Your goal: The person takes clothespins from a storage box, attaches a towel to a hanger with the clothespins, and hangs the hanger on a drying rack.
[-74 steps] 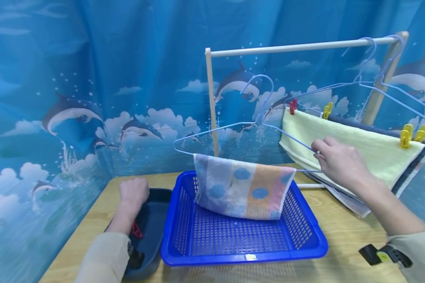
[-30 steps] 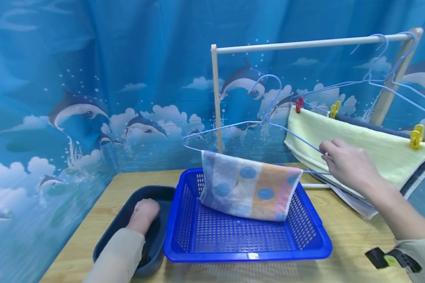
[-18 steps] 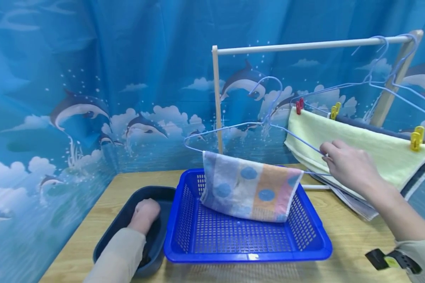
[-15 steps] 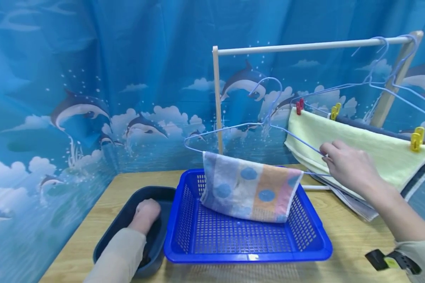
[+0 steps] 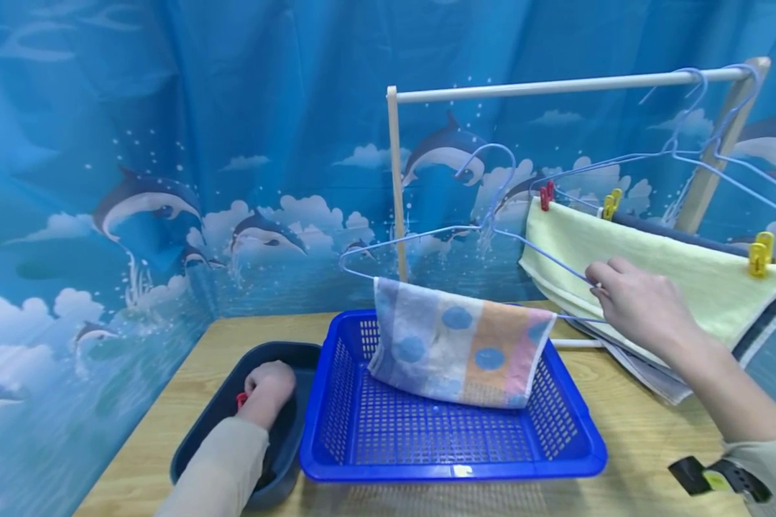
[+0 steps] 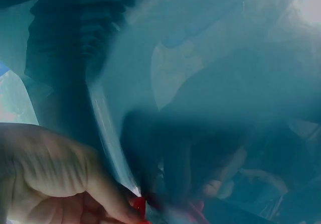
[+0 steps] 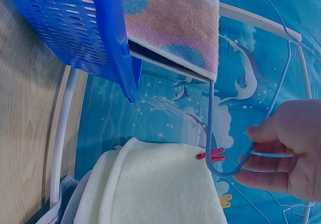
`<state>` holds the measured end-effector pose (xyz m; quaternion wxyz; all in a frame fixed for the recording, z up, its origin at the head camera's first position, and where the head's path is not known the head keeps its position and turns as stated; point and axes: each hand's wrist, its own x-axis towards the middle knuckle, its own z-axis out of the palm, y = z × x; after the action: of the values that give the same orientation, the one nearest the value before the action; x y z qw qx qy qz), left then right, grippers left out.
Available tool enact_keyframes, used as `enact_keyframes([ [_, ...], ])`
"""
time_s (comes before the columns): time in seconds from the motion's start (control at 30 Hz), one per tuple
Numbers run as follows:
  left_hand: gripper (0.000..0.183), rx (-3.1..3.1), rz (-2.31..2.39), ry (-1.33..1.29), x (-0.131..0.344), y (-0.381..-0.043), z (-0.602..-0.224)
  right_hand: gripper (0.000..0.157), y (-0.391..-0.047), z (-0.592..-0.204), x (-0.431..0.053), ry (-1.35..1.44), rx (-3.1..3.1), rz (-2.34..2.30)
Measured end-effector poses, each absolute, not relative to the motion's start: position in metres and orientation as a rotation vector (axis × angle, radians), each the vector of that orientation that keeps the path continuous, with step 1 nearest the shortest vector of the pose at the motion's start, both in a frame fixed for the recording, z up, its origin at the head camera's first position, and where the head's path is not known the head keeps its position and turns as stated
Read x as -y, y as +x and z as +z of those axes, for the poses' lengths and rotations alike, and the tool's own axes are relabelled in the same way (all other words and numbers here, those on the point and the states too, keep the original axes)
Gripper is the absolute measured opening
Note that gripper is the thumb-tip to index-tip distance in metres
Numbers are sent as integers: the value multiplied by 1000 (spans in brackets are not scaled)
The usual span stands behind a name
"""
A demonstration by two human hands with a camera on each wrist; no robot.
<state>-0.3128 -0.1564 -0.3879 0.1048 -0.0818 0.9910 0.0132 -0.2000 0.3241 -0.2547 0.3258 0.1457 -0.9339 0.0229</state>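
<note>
My right hand [image 5: 640,298] grips the lower right side of a light-blue clothes hanger [image 5: 420,233]; the right wrist view shows its fingers curled around the hanger's bent end [image 7: 228,173]. Draped over the hanger's bar is a small patterned towel [image 5: 453,345] with blue dots, hanging above the blue basket. Down inside a dark basin [image 5: 187,438] on the left, my left hand [image 5: 271,388] pinches a red clothespin [image 5: 241,400]. Close up, the left wrist view has this red clothespin [image 6: 139,206] at the thumb and fingertips.
A blue perforated basket [image 5: 453,470] stands mid-table, right beside the basin. Behind it rises a drying rack [image 5: 530,88], with hangers at its right end. A pale yellow towel [image 5: 575,230] hangs there, held by red and yellow clothespins [image 5: 759,255]. A dolphin-print curtain [image 5: 265,108] backs the table.
My left hand has gone from the basin's upper edge down into it and now has a red clothespin in its fingers. The right hand keeps holding the hanger, nearly still.
</note>
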Motion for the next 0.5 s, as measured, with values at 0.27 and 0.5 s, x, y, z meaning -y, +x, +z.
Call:
enact_keyframes([
  [0.27,21,-2988,-148,-125,155,-312,-382,15,-200,-254,-325,393,2442,52],
  [0.5,22,-3013,-428,-22,151,-311,-379,15,-200,-255,-325,397,2433,44],
])
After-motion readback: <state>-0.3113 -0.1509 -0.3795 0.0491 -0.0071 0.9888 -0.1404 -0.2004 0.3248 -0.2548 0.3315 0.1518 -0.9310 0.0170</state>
